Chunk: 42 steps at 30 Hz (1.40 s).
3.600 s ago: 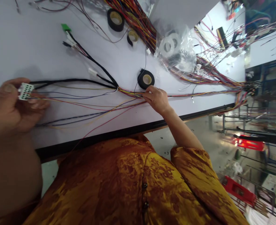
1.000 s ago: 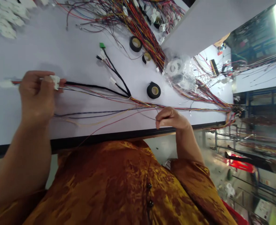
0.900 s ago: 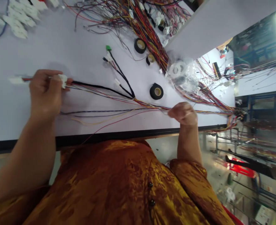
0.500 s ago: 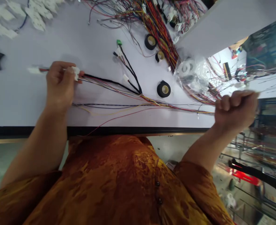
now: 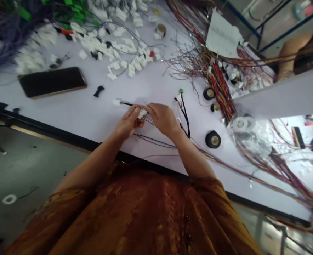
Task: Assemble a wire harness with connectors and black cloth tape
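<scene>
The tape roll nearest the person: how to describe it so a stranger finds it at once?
On the white table, look just right of the person's right forearm. The black tape roll lies there alone, nearer the table edge than the two other black rolls.

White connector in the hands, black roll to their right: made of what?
The small white connector, in left hand with right hand at it: likely moulded plastic, matt, blocky. The black roll: probably tape, dull wound face, tan cardboard-looking core.

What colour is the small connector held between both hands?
White; the connector shows best in the head view, between the left hand and right hand.
</scene>
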Tool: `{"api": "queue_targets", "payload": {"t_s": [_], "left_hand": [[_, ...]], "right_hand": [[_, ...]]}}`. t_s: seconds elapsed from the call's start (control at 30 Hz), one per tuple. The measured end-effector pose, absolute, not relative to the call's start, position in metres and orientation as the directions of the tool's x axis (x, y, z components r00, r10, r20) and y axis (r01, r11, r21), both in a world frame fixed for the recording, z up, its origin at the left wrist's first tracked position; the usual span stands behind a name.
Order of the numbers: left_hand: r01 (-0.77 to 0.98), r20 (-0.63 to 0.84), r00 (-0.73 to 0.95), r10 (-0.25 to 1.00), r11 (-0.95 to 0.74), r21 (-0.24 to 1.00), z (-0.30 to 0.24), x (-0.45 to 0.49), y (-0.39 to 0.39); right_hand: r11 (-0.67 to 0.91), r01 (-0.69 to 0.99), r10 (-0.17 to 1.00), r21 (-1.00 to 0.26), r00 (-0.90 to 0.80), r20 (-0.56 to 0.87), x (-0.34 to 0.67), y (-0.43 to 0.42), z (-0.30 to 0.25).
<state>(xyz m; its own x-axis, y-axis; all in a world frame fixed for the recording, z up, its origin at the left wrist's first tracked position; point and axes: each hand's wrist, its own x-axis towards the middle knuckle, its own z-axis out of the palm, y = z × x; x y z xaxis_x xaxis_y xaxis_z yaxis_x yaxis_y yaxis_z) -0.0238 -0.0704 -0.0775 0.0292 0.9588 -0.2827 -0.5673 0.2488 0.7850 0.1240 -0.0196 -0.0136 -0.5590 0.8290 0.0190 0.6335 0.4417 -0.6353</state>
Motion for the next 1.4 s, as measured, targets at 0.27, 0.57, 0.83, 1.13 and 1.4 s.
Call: {"api": "queue_targets", "payload": {"t_s": [0.27, 0.57, 0.83, 1.13, 1.4], "left_hand": [[-0.45, -0.242, 0.019, 0.97, 0.225, 0.865, -0.079, -0.023, -0.068], [-0.636, -0.258, 0.12, 0.959, 0.274, 0.721, -0.078, -0.026, -0.072], [-0.592, -0.247, 0.085, 0.965, 0.248, 0.767, -0.081, -0.025, -0.072], [-0.53, -0.231, 0.049, 0.972, 0.222, 0.819, -0.079, -0.025, -0.073], [-0.392, -0.191, 0.047, 0.98, 0.194, 0.899, -0.078, -0.028, -0.074]], "right_hand": [[0.41, 0.73, 0.853, -0.546, -0.519, -0.054, 0.135, -0.043, -0.032], [0.319, 0.459, 0.864, -0.829, -0.501, 0.054, 0.142, -0.044, -0.039], [0.343, 0.51, 0.855, -0.789, -0.518, 0.038, 0.142, -0.044, -0.033], [0.361, 0.571, 0.868, -0.737, -0.495, 0.041, 0.142, -0.047, -0.034], [0.466, 0.666, 0.845, -0.583, -0.53, 0.069, 0.14, -0.051, -0.031]]}}
